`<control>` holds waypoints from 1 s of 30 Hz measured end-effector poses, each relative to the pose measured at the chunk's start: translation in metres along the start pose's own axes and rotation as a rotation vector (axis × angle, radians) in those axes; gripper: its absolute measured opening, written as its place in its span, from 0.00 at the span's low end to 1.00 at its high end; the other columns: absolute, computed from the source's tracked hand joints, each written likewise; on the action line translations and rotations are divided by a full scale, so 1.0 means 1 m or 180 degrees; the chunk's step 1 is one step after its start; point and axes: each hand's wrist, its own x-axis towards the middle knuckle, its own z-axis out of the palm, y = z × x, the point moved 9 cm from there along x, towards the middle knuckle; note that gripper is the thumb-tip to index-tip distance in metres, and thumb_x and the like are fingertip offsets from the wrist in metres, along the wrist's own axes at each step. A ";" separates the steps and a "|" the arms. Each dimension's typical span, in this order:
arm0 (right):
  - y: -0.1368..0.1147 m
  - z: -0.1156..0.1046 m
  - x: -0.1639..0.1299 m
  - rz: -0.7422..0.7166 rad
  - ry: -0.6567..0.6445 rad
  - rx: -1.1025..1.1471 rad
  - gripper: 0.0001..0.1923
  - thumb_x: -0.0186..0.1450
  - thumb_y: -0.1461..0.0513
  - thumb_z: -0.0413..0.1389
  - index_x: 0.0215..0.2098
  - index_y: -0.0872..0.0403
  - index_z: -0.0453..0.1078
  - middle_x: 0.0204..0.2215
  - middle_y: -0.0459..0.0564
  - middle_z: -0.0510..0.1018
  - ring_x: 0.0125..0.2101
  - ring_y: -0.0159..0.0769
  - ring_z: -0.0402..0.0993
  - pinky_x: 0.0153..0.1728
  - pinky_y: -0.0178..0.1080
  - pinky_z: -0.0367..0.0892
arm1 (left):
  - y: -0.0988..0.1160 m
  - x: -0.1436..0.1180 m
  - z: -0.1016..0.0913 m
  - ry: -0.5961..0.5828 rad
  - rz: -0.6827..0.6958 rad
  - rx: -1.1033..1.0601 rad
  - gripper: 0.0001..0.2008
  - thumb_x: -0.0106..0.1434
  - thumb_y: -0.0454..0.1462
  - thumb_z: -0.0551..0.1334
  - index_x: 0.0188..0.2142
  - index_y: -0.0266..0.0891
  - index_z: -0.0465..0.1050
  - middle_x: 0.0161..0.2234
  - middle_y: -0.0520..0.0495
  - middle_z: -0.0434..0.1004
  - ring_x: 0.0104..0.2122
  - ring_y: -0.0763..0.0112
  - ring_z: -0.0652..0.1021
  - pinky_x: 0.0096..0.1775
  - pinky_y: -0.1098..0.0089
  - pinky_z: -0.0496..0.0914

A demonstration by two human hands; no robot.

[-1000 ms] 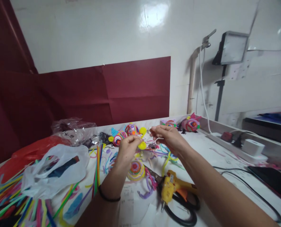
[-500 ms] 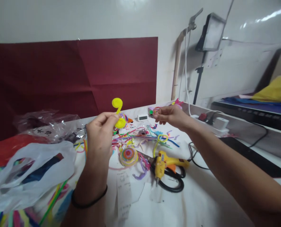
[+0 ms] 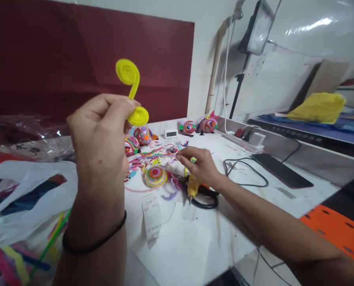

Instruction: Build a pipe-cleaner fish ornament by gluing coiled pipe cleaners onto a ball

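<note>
My left hand (image 3: 101, 127) is raised at the left, thumb and finger pinching a yellow pipe cleaner (image 3: 133, 89) whose two ends are rolled into flat spirals. Over the littered tabletop is my right hand (image 3: 196, 161), its fingertips drawn together beside pink and purple pipe cleaner scraps (image 3: 153, 156). Whatever those fingers grip is too small to make out. Just under that hand lie a yellow glue gun (image 3: 192, 186) and black-handled scissors (image 3: 207, 203), both partly covered. Left of them rests a disc-like piece with coloured rings (image 3: 155, 176).
Several colourful ball-shaped figures, such as a pink one (image 3: 209, 124), stand at the back near a small white digital clock (image 3: 170, 134). Plastic bags (image 3: 30, 198) and pipe cleaners crowd the left. A power strip (image 3: 245, 142), black cable and dark slab (image 3: 281, 171) lie right.
My left hand has risen closer to the camera with the yellow pipe cleaner. The right hand has come from the back of the table down to the scraps. The view has tilted downward.
</note>
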 end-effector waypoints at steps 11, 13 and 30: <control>0.025 -0.024 -0.001 -0.0477 0.0210 -0.0945 0.10 0.65 0.63 0.50 0.33 0.52 0.73 0.28 0.53 0.78 0.30 0.39 0.73 0.32 0.38 0.65 | -0.004 0.001 0.001 -0.0143 -0.0126 -0.0083 0.10 0.53 0.23 0.59 0.20 0.33 0.74 0.19 0.50 0.71 0.20 0.77 0.69 0.23 0.74 0.57; 0.029 -0.035 0.002 -0.0446 0.0398 -0.1155 0.10 0.65 0.63 0.50 0.33 0.52 0.73 0.29 0.53 0.79 0.30 0.39 0.74 0.31 0.38 0.65 | -0.010 0.000 0.003 -0.0157 -0.0271 -0.0025 0.10 0.53 0.23 0.60 0.20 0.33 0.74 0.18 0.51 0.71 0.20 0.78 0.69 0.22 0.75 0.57; 0.109 -0.100 0.013 0.1091 0.0400 -0.1037 0.09 0.60 0.64 0.53 0.32 0.57 0.75 0.28 0.56 0.80 0.30 0.44 0.76 0.31 0.40 0.66 | -0.050 -0.010 0.012 -0.0106 -0.0978 0.0143 0.04 0.46 0.28 0.63 0.20 0.36 0.76 0.18 0.53 0.75 0.21 0.78 0.73 0.25 0.77 0.66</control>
